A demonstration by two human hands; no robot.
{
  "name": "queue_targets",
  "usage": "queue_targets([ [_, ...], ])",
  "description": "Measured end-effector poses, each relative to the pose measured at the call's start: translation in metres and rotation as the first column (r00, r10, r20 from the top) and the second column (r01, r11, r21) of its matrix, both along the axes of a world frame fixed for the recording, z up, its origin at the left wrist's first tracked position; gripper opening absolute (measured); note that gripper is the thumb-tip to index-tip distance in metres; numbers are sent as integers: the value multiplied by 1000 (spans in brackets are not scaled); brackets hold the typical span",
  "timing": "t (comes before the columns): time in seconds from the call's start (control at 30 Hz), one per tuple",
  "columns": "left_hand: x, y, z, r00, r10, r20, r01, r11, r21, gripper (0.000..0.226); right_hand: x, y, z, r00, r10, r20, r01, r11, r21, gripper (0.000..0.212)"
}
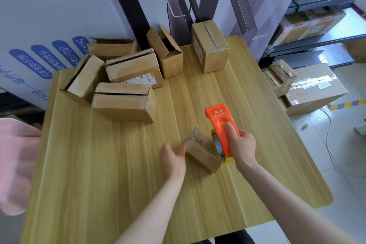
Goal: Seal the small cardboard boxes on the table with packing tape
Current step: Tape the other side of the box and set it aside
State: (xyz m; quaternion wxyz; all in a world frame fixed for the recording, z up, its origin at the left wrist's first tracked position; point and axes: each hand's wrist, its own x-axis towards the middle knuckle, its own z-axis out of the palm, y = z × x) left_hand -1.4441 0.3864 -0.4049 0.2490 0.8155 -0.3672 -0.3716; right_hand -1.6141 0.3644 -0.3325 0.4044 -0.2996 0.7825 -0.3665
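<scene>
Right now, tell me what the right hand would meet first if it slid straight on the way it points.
The right hand, gripping the orange tape dispenser, points away and slightly left. Over bare table it would probably meet the upright taped box at the far edge.

This is a packing and storage room, a stockroom with a work desk. Well to the right of the right hand [242, 144], dark metal shelving [316, 42] carries taped shipping cartons [309, 24]. More big cartons [315, 89] sit on the pale floor [346, 164] beside a yellow-and-black hazard strip [348, 103]. Beyond the left hand [172, 156], which holds a small box [202, 154], a heap of small cardboard boxes [123, 103], some with open flaps, lies on the wooden desk [118, 184]. The right hand grips an orange tape dispenser [221, 127].
</scene>
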Motion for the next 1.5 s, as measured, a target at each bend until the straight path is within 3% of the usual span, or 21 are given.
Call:
queue_targets([
  [0.07,-6,10,1,950,281,-137,-288,957,-33,36,0,-1,2,1000,5,-8,-4,1000,7,48],
  [0.17,-16,13,3,905,355,-235,-372,928,-31,20,0,-1,1,1000,3,0,-3,1000,13,50],
  [0.3,-19,-1,6,964,216,-158,-231,969,-87,25,-1,-1,0,1000,0,6,0,1000,-2,48],
  [0.37,-14,-5,3,997,50,-54,-55,994,-98,30,0,-1,0,1000,10,-4,-10,1000,-7,48],
  [0.5,2,-14,-7,975,-215,57,219,970,-102,31,1,-2,0,1000,8,-7,-8,1000,-3,48],
  [0.63,2,-1,-6,961,-247,124,260,959,-113,20,2,-3,1,1000,13,2,-13,1000,-12,47],
  [0.73,0,23,-9,974,-211,81,220,968,-121,18,5,-5,1,999,35,13,-35,999,-19,47],
  [0.87,5,-8,1,972,-228,54,231,971,-61,45,5,-6,2,999,44,15,-44,999,-19,45],
  [0.93,2,-39,8,941,-334,46,336,941,-39,50,4,-5,2,999,41,21,-40,999,-22,46],
  [1.07,-10,-72,16,790,-612,43,601,786,147,20,4,-3,-2,1000,26,14,-26,999,-23,53],
  [1.2,-14,-78,20,718,-684,131,646,724,241,16,6,-2,-3,999,38,3,-38,999,-14,55],
  [1.27,-13,-72,19,766,-623,155,589,778,218,16,6,-4,-1,998,57,11,-57,998,-5,53],
  [1.4,-1,-31,21,950,-261,172,247,964,97,18,0,-10,14,987,103,121,-101,995,-23,50],
  [1.5,9,-3,27,978,-136,161,122,988,99,25,-7,-10,31,965,120,233,-105,992,-76,38],
])
